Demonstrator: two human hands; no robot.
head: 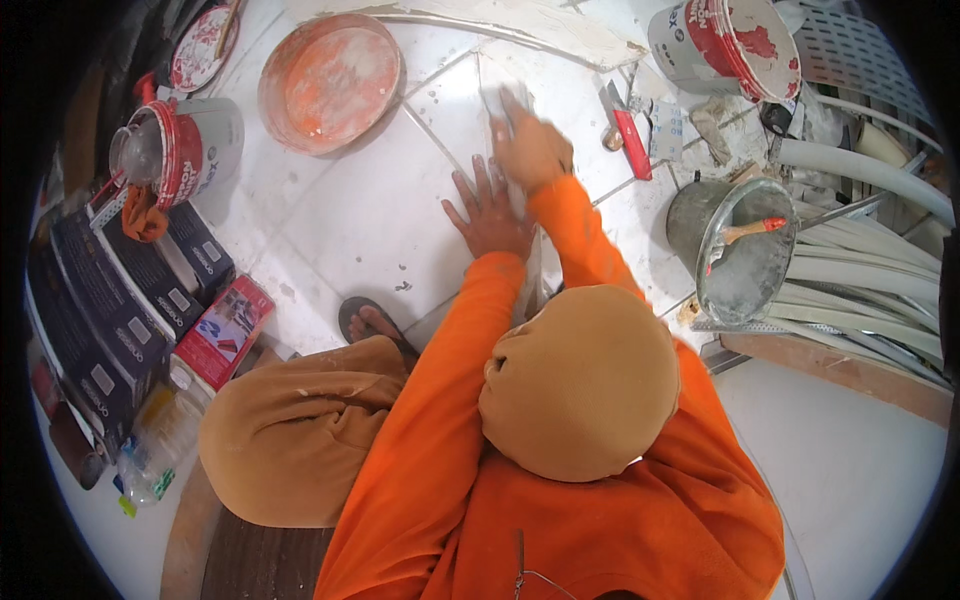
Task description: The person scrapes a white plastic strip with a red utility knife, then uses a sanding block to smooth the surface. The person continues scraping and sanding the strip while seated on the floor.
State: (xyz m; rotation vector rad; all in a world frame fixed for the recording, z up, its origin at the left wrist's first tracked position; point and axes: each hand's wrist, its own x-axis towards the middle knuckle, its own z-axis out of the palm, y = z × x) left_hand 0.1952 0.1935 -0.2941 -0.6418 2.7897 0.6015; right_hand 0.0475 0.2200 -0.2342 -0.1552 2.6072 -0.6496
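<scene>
My left hand [491,214] lies flat on the white tiled floor [360,232], palm down and fingers spread. Just beyond it, my right hand [531,146] is blurred, its index finger stretched forward over a narrow pale strip [517,97] on the floor. Whether that hand grips anything thin cannot be made out. To its right lies a red-handled cutter knife [632,142], beside a small brown lump [613,139] and a printed piece of sheet [666,130]. An orange, plaster-stained round basin [341,82] sits ahead on the left.
A grey bucket [686,225] with a brush [750,231] stands right, before stacked pale trunking [855,277]. Paint buckets [690,49] [210,142] stand on both sides. Dark boxes [97,300], a red package [225,330] and plastic bottles [161,442] line the left.
</scene>
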